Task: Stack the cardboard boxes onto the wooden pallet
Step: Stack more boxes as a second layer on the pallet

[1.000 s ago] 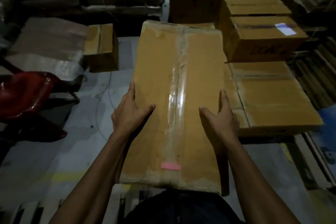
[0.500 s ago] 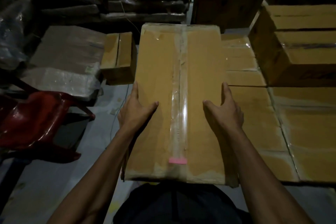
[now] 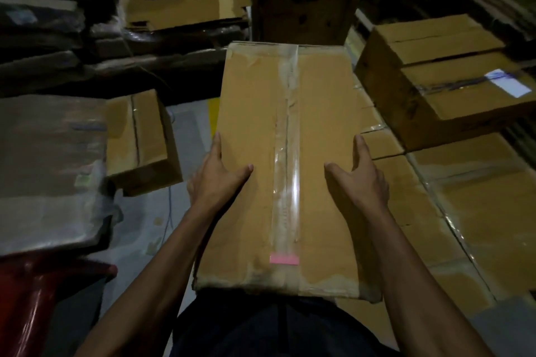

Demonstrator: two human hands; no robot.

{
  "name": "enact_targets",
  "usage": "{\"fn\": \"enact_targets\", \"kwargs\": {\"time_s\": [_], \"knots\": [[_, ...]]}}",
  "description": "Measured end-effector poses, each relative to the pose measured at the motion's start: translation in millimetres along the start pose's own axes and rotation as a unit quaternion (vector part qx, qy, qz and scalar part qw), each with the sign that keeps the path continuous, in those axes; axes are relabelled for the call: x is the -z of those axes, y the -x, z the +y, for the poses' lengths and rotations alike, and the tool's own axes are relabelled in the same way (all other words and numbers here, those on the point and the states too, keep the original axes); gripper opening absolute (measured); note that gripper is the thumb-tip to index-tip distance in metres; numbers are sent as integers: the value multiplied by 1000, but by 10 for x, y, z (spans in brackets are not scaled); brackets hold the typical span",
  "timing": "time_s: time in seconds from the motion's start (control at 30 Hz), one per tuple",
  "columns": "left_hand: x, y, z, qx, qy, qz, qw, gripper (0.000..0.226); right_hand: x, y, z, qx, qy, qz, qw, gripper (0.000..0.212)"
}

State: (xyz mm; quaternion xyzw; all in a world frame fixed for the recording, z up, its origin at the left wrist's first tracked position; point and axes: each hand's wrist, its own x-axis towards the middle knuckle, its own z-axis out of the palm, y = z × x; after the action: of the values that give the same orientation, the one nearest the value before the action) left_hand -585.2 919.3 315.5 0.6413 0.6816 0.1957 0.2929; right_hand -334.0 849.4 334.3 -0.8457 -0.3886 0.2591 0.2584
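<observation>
I carry a long flat cardboard box, sealed down its middle with clear tape and marked by a small pink label near my body. My left hand grips its left edge, thumb on top. On the right edge my right hand grips the same way, thumb on the lid. To the right lies a low layer of taped cardboard boxes, with another box on top at the back. The carried box's right edge overlaps this layer in view. No wooden pallet shows.
A small cardboard box sits on the grey floor to the left. Beside it is a plastic-wrapped bundle, with a red chair at the lower left. Dark stacked goods and flattened cardboard fill the back.
The carried box has come nearer to the low layer of boxes on the right and now overlaps it in view. Both hands keep the same grip.
</observation>
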Motion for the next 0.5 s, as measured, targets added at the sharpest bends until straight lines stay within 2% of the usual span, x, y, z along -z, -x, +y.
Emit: {"fn": "enact_targets", "kwargs": {"time_s": [0.2,0.5], "knots": [[164,-1163,52,-81,25,-97,992,107,-264,-329,-492,-84,-32,64,994,89],[129,-1925,415,-187,-32,-173,966,100,-390,-410,-757,-199,-75,147,966,87]]}}
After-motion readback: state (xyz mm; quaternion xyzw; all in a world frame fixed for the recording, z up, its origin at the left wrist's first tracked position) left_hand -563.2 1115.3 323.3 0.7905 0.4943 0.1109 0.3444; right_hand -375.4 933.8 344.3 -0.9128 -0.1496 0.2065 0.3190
